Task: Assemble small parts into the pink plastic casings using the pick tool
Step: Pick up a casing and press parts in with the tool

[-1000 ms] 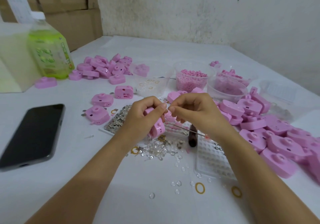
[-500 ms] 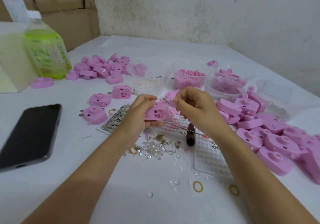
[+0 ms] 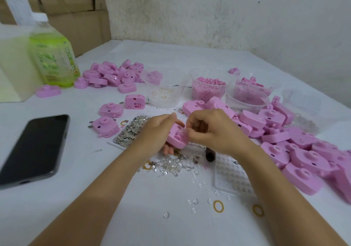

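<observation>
**Head view**

- Left hand (image 3: 157,131): centre of the table (image 3: 91,204), fingers wrapped round a pink casing (image 3: 176,137), which it holds above the surface with the open face tilted up.
- Right hand (image 3: 214,131): fingers curled, tips pinching at the right edge of that casing. Whether a small part or a tool lies between them is too blurred to tell.
- Dark cylinder (image 3: 209,154): just near of the right hand and partly hidden under it. I cannot tell whether it is the pick tool.
- Loose casings, right heap (image 3: 303,150): piled from centre right to the right edge.
- Loose casings, far-left heap (image 3: 112,74): beside the green bottle (image 3: 53,55).
- Three single casings (image 3: 106,127): left of the hands.
- Metal pieces (image 3: 133,131): a flat pile touching the left hand's far-left side.
- Clear lenses (image 3: 171,167): scattered near of the hands, with yellow rings (image 3: 218,206) nearer still.
- Clear tray (image 3: 233,177): under the right forearm.
- Clear tubs, far of the hands: one with rings (image 3: 165,93), one with pink pellets (image 3: 208,90), and a bowl (image 3: 247,98).
- Phone (image 3: 32,148): lying flat at the left, screen dark.
- Cardboard boxes (image 3: 76,8): far left.
</observation>
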